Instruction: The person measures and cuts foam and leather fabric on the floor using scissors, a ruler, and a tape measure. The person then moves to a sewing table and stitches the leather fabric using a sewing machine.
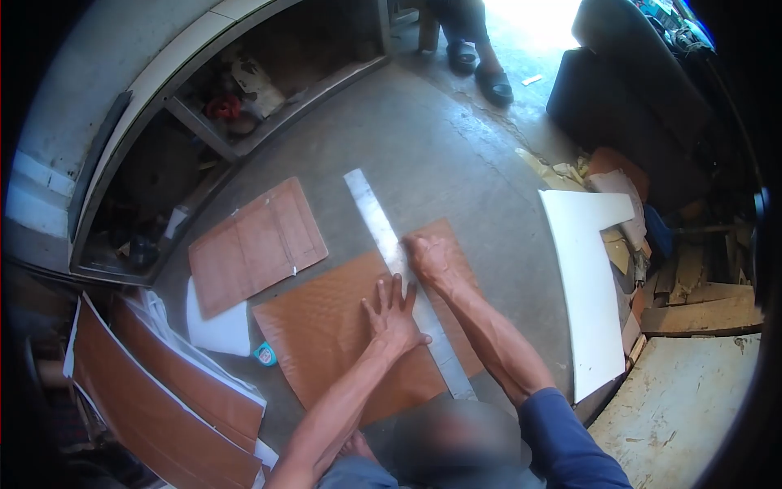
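A brown sheet [326, 314], leather-like in look, lies flat on the floor under a long metal straightedge [371, 210]. Fingers spread, my left hand [393, 319] presses down on the sheet and the left edge of the straightedge. My right hand [432, 259] is closed, resting beside the straightedge's right edge near the sheet's far side. Whatever it grips, if anything, is hidden by the fingers. To the left of the sheet lie a smaller brown panel [259, 247] and a teal tape measure [265, 354].
Brown and white curved pieces [155, 391] lie at lower left, with a white sheet piece [220, 322] above them. An L-shaped white sheet [582, 277] and scrap wood [700, 310] line the right side. A metal-framed cabinet [236, 106] stands behind; another person's sandalled feet [493, 81] are beyond.
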A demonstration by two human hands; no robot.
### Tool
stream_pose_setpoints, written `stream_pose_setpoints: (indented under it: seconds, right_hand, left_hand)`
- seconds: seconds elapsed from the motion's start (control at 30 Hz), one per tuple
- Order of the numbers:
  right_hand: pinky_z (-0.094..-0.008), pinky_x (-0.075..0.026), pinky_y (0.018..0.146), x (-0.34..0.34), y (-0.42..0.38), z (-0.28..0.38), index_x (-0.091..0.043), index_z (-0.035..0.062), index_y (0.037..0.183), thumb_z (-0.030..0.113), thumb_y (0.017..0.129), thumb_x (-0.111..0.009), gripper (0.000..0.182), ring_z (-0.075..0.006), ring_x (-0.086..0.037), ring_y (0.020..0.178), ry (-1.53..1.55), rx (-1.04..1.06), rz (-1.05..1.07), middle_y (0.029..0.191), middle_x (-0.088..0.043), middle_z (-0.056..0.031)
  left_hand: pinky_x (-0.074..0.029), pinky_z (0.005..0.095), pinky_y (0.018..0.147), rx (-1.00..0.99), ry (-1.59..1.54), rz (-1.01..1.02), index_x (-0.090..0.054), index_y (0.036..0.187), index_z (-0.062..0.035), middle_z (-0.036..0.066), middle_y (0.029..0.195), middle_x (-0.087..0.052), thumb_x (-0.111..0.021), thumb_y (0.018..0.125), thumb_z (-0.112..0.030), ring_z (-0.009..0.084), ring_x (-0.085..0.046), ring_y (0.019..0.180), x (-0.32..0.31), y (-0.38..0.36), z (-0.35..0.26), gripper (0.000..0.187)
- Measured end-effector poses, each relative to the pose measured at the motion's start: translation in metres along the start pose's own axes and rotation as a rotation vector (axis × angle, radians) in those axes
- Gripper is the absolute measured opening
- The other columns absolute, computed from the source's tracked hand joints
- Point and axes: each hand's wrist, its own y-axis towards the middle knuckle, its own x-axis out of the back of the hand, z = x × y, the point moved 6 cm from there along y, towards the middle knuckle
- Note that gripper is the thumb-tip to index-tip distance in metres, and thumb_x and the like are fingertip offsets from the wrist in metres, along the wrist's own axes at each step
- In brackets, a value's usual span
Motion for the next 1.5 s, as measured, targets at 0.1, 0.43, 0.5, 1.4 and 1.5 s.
stream_pose_setpoints:
  seconds: [0.1, 0.43, 0.5, 1.4, 1.5]
  right_hand:
    - [-0.0516, -0.056, 0.069, 0.028, 0.002, 0.018, -0.073, 0.0091, 0.095, 0.02, 0.093, -0.052, 0.024, -0.0394, -0.072, 0.079, -0.164, -0.015, 0.246, 0.089, -0.073, -0.0198]
    - [-0.0487, -0.057, 0.069, 0.023, -0.002, 0.024, -0.071, 0.0031, 0.084, 0.014, 0.088, -0.054, 0.021, -0.0404, -0.071, 0.078, -0.189, 0.162, 0.294, 0.085, -0.07, -0.022]
    - [-0.0489, -0.057, 0.069, 0.033, -0.024, 0.027, -0.071, 0.0029, 0.082, 0.014, 0.087, -0.055, 0.021, -0.0405, -0.071, 0.078, -0.189, 0.197, 0.377, 0.085, -0.07, -0.022]
    - [-0.0504, -0.057, 0.066, 0.095, -0.254, 0.014, -0.062, 0.0049, 0.096, 0.015, 0.086, -0.054, 0.016, -0.0401, -0.071, 0.083, -0.031, -0.019, 0.514, 0.096, -0.072, -0.0185]
    - [-0.0504, -0.057, 0.065, 0.087, -0.238, 0.017, -0.062, 0.0048, 0.09, 0.015, 0.085, -0.055, 0.013, -0.0413, -0.07, 0.079, -0.137, 0.001, 0.614, 0.087, -0.071, -0.0192]
  left_hand:
    - [-0.01, 0.0757, 0.115, -0.018, 0.006, -0.007, -0.014, 0.164, -0.0177, 0.012, 0.171, 0.002, -0.083, 0.066, -0.063, 0.0428, 0.008, 0.155, 0.0, 0.001, 0.001, 0.128]
    - [-0.01, 0.0748, 0.116, 0.0, 0.02, 0.026, -0.011, 0.164, -0.0159, 0.014, 0.171, 0.004, -0.082, 0.067, -0.064, 0.0435, 0.01, 0.155, -0.001, 0.0, -0.003, 0.129]
    - [-0.009, 0.0743, 0.116, 0.007, 0.003, 0.013, -0.011, 0.164, -0.0164, 0.014, 0.171, 0.005, -0.082, 0.067, -0.063, 0.043, 0.011, 0.155, 0.002, 0.001, 0.0, 0.129]
    - [-0.009, 0.0767, 0.115, -0.038, 0.025, -0.004, -0.01, 0.163, -0.0105, 0.019, 0.17, 0.003, -0.081, 0.06, -0.074, 0.0469, 0.01, 0.154, -0.014, 0.01, 0.006, 0.14]
    - [-0.009, 0.076, 0.115, -0.043, 0.011, -0.005, -0.01, 0.163, -0.0107, 0.019, 0.17, 0.004, -0.081, 0.06, -0.074, 0.0466, 0.009, 0.154, -0.012, 0.009, 0.005, 0.14]
